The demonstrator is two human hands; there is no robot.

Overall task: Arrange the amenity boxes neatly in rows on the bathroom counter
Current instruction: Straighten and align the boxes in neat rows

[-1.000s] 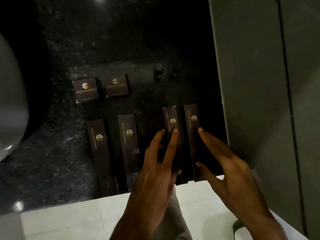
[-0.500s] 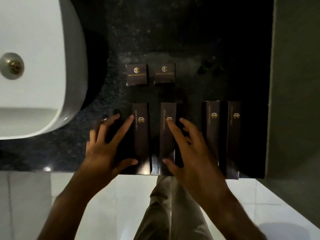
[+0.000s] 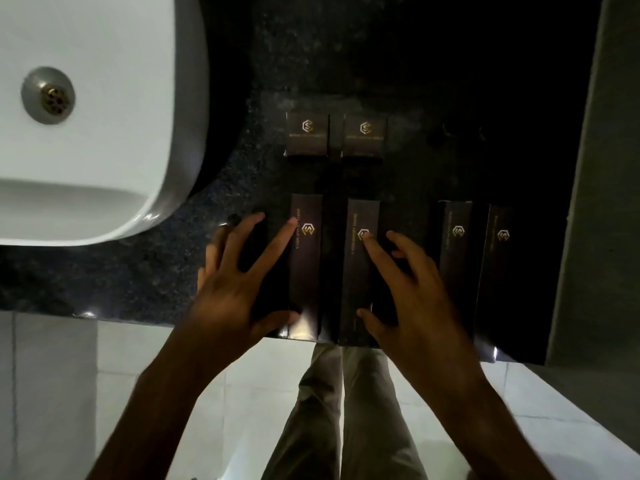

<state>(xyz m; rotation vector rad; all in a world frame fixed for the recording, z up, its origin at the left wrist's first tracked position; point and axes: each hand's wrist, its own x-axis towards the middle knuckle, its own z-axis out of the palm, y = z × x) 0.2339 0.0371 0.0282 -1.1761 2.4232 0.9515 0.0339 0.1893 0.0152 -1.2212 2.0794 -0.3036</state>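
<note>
- The left hand (image 3: 235,289) and right hand (image 3: 412,292) are bare, no rings, no sleeves.
- The person's trousers (image 3: 339,410) are light grey-brown, below the hands.

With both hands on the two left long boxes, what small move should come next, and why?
Probably slide those two boxes right. The left hand rests on the first box and the right hand on the second box, but a wider gap separates them from the right pair.
</note>
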